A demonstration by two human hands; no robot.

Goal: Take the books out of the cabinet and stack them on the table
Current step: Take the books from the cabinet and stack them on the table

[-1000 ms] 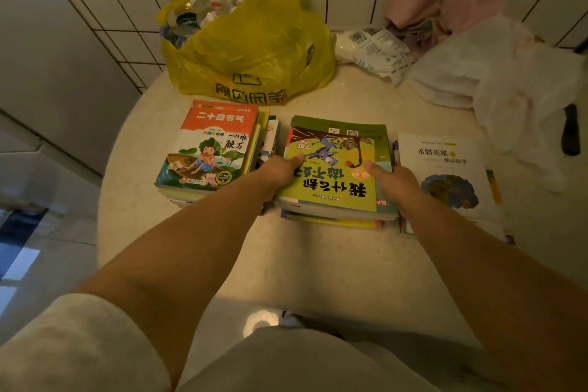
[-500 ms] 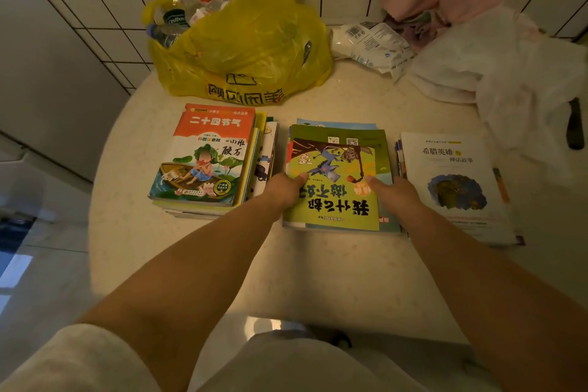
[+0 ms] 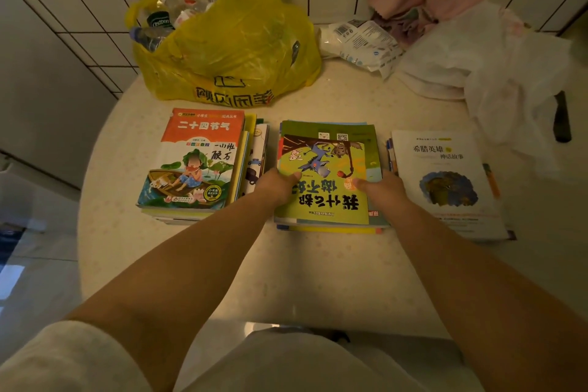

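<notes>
— Tiled wall behind, and a round table pushed against it. What sat on it?

— At the back, a yellow bag of bottles, a white packet and a heap of cloth, likely pushed there to leave the front free. Nearer were three stacks of books, side by side, close but not touching: the left stack with an orange cover on top, the middle stack with a green one, the right stack with a white one.

— And the hands?

— Both were on the middle stack. The left hand gripped its left edge, thumb on the green cover; the right hand gripped the right edge likewise. The fingers below were hidden. I judged the two-sided hold was for squaring the stack or setting it down level.

— The cabinet?

— Out of sight, so I could not tell how many books remained.
</notes>
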